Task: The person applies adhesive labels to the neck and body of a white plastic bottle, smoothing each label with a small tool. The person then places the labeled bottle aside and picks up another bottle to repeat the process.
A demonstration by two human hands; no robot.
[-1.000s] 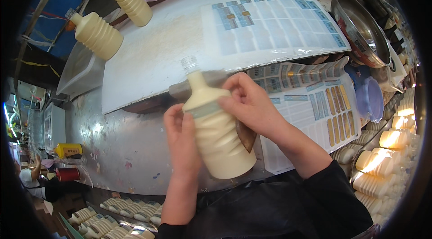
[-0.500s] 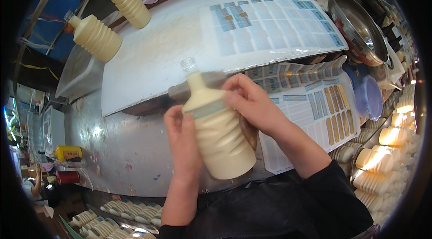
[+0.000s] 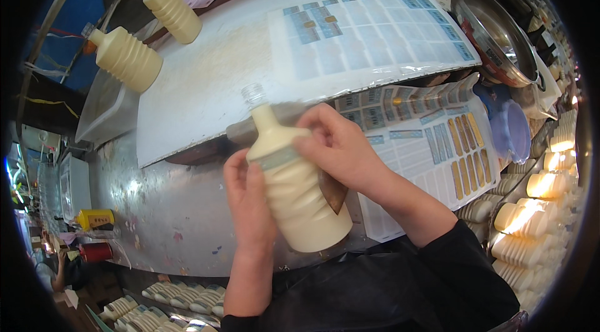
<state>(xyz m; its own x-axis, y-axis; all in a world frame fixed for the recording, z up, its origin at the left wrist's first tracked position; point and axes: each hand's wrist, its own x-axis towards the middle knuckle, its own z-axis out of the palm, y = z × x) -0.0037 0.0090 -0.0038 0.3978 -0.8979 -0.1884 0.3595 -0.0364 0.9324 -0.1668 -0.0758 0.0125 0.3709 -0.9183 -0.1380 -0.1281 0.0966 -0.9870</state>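
Steadying a cream bottle point(image 3: 304, 216) with both hands, at the near side of a grey metal table point(image 3: 172, 219). It's tilting with its clear threaded neck toward the upper left, and a grey-green band point(image 3: 279, 158) is running across its shoulder. Can't tell whether the base is resting on anything.

Left hand point(image 3: 247, 198) is half open and cupping the bottle's left side, thumb lying along the front by the band's left end. Right hand point(image 3: 340, 148) is curling in partway, thumb pressing near the band's right end, and it's also gripping a brown pointed piece point(image 3: 334, 193) that's poking out below (the fingers actually around it are hidden, so don't quote me on the grip).

Just beyond the bottle, a white board point(image 3: 212, 88) is holding a sheet of blue labels point(image 3: 375, 35), and two more cream bottles are standing around its far left corner. Off to the right, another sheet point(image 3: 409, 176) with gold and blue strips is lying near a lilac bowl point(image 3: 511, 132), with a metal pan point(image 3: 494, 29) sitting farther back. Loads more bottles point(image 3: 531, 216) are lining the right side.
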